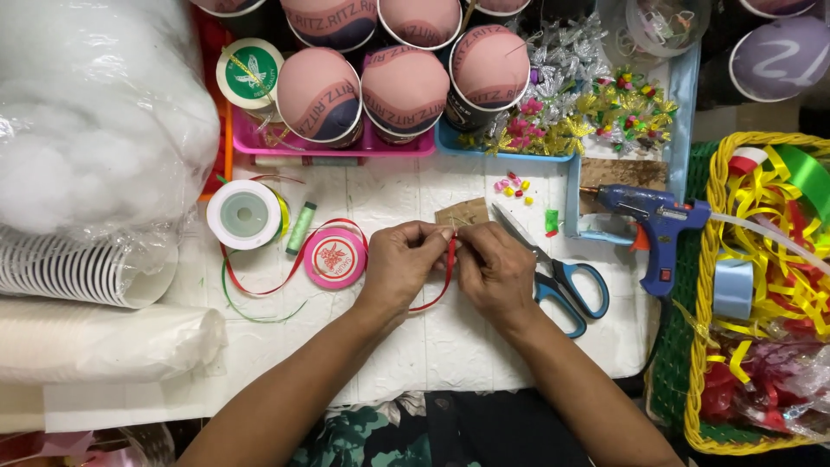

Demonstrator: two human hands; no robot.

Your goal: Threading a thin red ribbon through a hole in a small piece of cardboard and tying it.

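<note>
Red ribbon [450, 259]: thin, satin-like strip, pinched betw. fingertips of left hand [400, 264] & right hand [494, 270] just above the white counter [450, 346]. The short stretch at the fingers stands approx. upright, then curves down & left under the left hand, a bit showing at its lower edge. From there it runs on as a long loose loop lying flat on the counter, w/ a green strand alongside, sweeping left & back up toward the pink ribbon spool [335, 258]. Spool is round, lies flat on its side, pink face w/ a printed centre label, a few red turns visible at its rim; it sits just left of the left hand, not touching it.
</note>
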